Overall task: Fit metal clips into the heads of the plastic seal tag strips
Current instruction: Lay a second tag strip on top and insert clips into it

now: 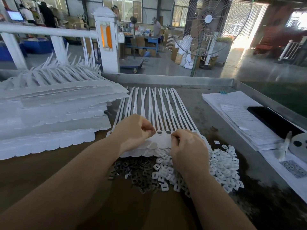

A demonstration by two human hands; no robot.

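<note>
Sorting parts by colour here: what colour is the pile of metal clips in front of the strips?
Dark grey, almost black: the metal clips lie beside the white plastic pieces. Head view.

- Two hands: left hand [134, 130], right hand [187, 146].
- One sheet of joined seal tag strips [159, 110] (individual strips too overlapped to count).
- One pile of metal clips [137, 171].
- One pile of white plastic caps [221, 165].
- One standing fan [207, 25].

A grey metal table [207, 103] w/ a raised rim holds a big stack of white strips [49, 113] on the left, a row of strips [149, 105] in the middle, dark clips [132, 173] & white caps [221, 161] near, papers [235, 113] on the right.
</note>
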